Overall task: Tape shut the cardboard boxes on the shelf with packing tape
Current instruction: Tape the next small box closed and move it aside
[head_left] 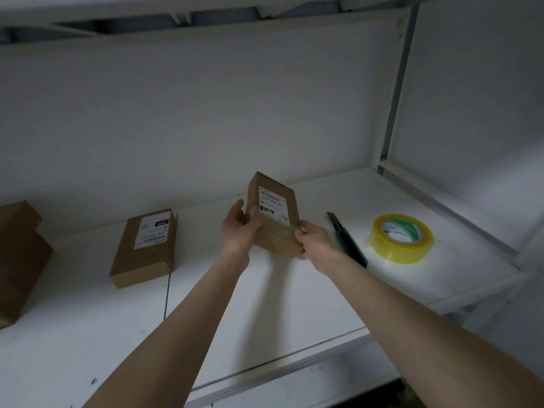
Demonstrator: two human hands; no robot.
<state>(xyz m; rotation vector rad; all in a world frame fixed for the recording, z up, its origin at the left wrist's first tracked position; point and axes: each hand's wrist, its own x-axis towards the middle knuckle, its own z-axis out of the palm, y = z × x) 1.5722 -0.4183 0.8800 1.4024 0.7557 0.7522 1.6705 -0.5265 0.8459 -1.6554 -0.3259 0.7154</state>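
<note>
Holding the small cardboard box in both hands, I have it lifted off the white shelf and tilted, so that the face with the label looks toward me. My left hand grips its left side, with the thumb on the front and the fingers curled behind. My right hand pinches the near right corner, with the fingers curled round the edge. A shiny band crosses the near end of the box, between my two hands. I judge it is packing tape already put on, so this box seems closed or nearly closed. Whether the far end is taped, I cannot tell.

What is left, as I judge it: the second box lies flat on the shelf, to the left of my hands and apart from them. Its right flap looks a little open and I see no tape on it. At the far left is a stack of brown boxes, partly out of view, and their state I cannot tell. The roll of tape lies flat at my right, and the cutter knife lies between it and my right hand. Neither is in my grip, so I must first put this box down.
</note>
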